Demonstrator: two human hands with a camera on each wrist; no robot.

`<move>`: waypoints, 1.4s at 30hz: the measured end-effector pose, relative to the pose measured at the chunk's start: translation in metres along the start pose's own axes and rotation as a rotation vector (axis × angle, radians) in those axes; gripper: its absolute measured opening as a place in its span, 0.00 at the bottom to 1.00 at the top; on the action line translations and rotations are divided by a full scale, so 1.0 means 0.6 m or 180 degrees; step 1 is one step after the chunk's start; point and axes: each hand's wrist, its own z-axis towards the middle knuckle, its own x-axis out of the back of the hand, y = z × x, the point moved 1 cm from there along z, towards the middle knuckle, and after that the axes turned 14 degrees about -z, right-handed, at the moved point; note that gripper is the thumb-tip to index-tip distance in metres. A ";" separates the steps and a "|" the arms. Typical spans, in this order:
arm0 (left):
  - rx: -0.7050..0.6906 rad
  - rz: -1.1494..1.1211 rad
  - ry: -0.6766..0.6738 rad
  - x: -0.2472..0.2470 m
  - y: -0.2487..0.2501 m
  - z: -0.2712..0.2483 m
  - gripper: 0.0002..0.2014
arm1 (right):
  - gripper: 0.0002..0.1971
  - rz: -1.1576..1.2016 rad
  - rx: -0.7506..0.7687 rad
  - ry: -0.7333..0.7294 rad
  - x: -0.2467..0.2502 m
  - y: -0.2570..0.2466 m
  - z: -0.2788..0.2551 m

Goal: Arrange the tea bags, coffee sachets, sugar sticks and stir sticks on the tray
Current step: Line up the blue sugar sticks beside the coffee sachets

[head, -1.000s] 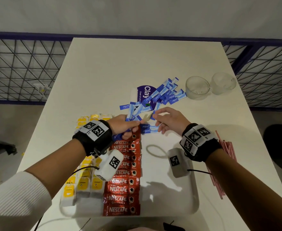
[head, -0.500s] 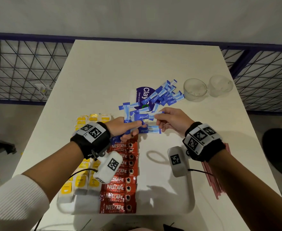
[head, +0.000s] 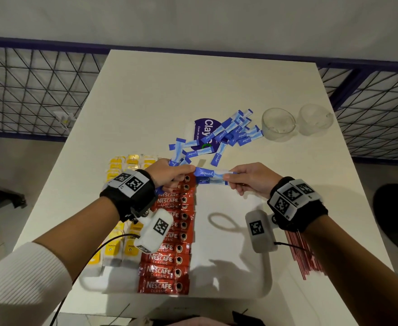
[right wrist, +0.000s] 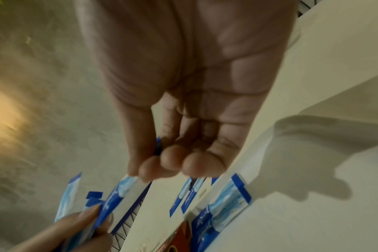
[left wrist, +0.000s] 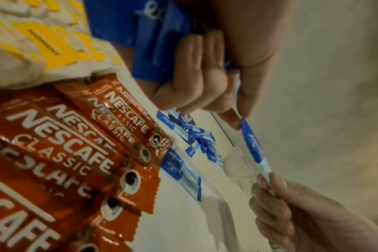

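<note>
My left hand (head: 190, 171) grips a bunch of blue sugar sticks (left wrist: 153, 34) in its palm and pinches the left end of one more sugar stick (head: 211, 172). My right hand (head: 228, 178) pinches that stick's right end, so it hangs level between both hands over the far end of the white tray (head: 226, 262). Just below it a sugar stick (head: 211, 181) lies flat on the tray. A column of red coffee sachets (head: 167, 255) and yellow tea bags (head: 120, 250) fill the tray's left part. Red stir sticks (head: 303, 255) lie on the table to the right of the tray.
Loose sugar sticks (head: 231, 135) are piled on a purple packet (head: 205, 130) beyond the tray. Two clear glass cups (head: 278, 123) stand at the back right. A wire fence runs past the table's left and right sides.
One sugar stick has come out of the left hand's bunch. Both hands now hold it by its ends, lower and closer to the stick on the tray.
</note>
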 end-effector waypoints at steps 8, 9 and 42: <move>0.0204 0.0385 0.0246 -0.010 -0.006 0.010 0.13 | 0.06 0.0388 -0.0018 0.0274 0.001 0.007 0.011; 0.0271 0.0383 0.0278 -0.013 -0.006 0.011 0.14 | 0.06 0.0384 -0.0015 0.0285 -0.001 0.007 0.011; 0.0414 0.0615 -0.0255 -0.009 -0.014 0.037 0.17 | 0.09 0.0259 -0.0223 -0.0109 -0.045 0.024 0.030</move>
